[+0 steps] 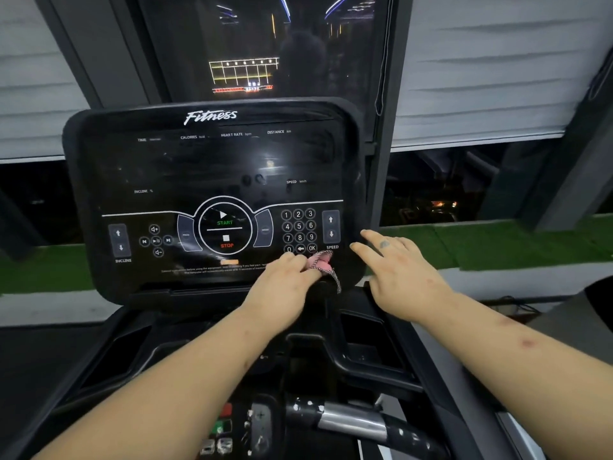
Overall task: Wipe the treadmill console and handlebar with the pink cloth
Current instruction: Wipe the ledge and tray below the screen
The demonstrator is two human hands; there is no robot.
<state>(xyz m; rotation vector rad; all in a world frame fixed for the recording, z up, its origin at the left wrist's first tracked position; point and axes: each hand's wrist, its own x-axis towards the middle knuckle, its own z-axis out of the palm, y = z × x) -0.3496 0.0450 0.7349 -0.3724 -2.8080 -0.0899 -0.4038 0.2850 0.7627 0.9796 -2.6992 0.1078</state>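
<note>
Left grip: my left grip [282, 283] reaches from the lower left. Its fingers curl over the cloth and hold it bunched against the console face.
Cloth: the pink cloth [321, 264] lies at the lower right of the console [205, 167], just below the bottom row of the keypad [298, 230] and near the SPEED label. A frayed edge hangs down over the console's lower rim.
Right grip: my right grip [398, 272] has its fingers straight and spread and holds nothing. It is at the console's lower right corner, just beside the cloth. I cannot tell whether it touches the console.
Console: black panel, display dark, "Fitness" printed at the top. The START/STOP dial [225, 229] is in the centre, the INCLINE arrows are on the left, and the keypad and SPEED arrows are on the right.
Handlebar: the handlebar [351, 421] crosses the bottom of the view. It is black with a silver section and white specks, and is well apart from both grips.
Buttons: a red button [227, 410] and a green button [219, 426] sit left of the handlebar.
Background: pale blinds [481, 78] hang on either side behind the console, over dark windows.
</note>
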